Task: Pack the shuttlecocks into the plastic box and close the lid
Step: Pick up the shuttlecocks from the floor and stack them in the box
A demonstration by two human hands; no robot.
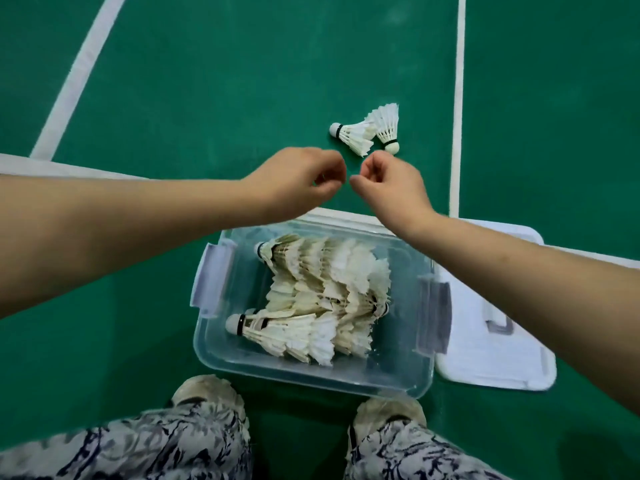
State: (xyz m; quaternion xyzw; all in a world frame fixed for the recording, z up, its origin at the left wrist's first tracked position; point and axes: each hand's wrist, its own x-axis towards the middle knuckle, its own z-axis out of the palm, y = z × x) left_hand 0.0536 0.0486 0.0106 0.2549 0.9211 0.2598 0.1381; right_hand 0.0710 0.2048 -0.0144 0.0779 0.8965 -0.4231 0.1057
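A clear plastic box [221, 355] stands on the green floor between my feet, with several white shuttlecocks [322, 299] stacked in rows inside. Its white lid [491, 362] lies flat on the floor to the right, touching the box. Two loose shuttlecocks lie on the floor beyond the box, one [355, 136] on its side, the other [386, 124] leaning against it. My left hand [298, 183] and my right hand [391, 185] hover side by side above the floor just short of them, fingers curled in, holding nothing.
White court lines [458, 98] run across the green floor, one just right of the loose shuttlecocks. My two white shoes [204, 393] and patterned trouser legs sit right below the box.
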